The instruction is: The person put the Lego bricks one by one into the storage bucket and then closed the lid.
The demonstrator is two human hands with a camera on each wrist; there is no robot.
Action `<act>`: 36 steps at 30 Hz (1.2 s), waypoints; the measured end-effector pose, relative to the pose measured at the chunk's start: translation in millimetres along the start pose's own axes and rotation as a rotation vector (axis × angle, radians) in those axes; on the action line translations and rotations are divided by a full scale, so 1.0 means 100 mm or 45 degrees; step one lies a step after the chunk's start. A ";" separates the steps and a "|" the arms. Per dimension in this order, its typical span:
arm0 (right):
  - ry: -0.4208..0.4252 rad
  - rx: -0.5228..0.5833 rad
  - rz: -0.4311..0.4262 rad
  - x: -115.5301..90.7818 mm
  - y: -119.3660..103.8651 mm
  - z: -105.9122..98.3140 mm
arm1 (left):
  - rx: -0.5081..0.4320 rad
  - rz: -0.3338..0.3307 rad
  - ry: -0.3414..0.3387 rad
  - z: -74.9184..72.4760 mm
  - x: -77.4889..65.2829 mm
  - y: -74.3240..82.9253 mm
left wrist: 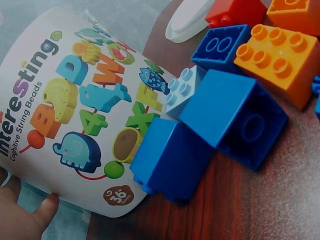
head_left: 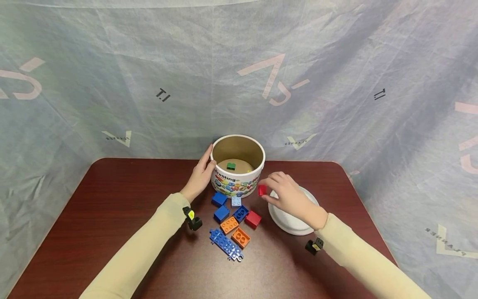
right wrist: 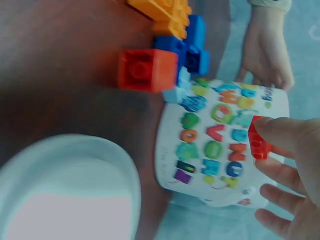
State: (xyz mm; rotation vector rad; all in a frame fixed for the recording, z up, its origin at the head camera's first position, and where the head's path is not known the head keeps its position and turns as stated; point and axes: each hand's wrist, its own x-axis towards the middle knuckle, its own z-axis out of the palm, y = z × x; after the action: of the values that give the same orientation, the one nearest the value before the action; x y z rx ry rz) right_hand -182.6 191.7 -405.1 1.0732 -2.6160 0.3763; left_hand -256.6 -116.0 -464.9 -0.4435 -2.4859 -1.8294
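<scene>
My right hand [head_left: 288, 196] pinches a small red toy brick [head_left: 262, 190] between thumb and fingers, just right of a white printed bucket [head_left: 244, 187]. In the right wrist view the same brick [right wrist: 258, 141] appears in front of the bucket's picture-covered wall. My left hand [head_left: 198, 179] rests against the bucket's left side, its fingers fairly straight near the rim. Inside the bucket lie a green brick [head_left: 231, 166] and a bit of something yellow [head_left: 249, 171], mostly hidden by the wall.
Before the bucket lie blue bricks [head_left: 222, 214], a light blue brick [head_left: 236, 201], orange bricks [head_left: 229, 224], another red brick [head_left: 253, 219] and a long blue piece [head_left: 225, 244]. A white round lid [head_left: 289, 222] lies at the right. Behind the table [head_left: 112, 216] hangs a grey sheet [head_left: 179, 62].
</scene>
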 end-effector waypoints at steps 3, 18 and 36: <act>0.027 0.005 -0.041 0.10 0.03 -0.09 | 0.004 -0.003 0.005 0.00 0.00 0.01; 0.036 0.011 -0.063 0.51 0.14 -0.28 | -0.017 0.012 -0.005 0.01 -0.01 0.01; -0.041 0.025 -0.030 1.04 0.23 -0.19 | -0.005 0.026 -0.013 -0.01 -0.01 -0.01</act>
State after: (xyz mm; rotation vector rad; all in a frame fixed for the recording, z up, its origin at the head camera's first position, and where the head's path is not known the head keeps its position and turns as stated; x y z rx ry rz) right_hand -266.8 147.8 -353.6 1.1241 -2.6302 0.3832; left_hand -256.4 -117.7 -465.4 -0.4780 -2.4753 -1.8301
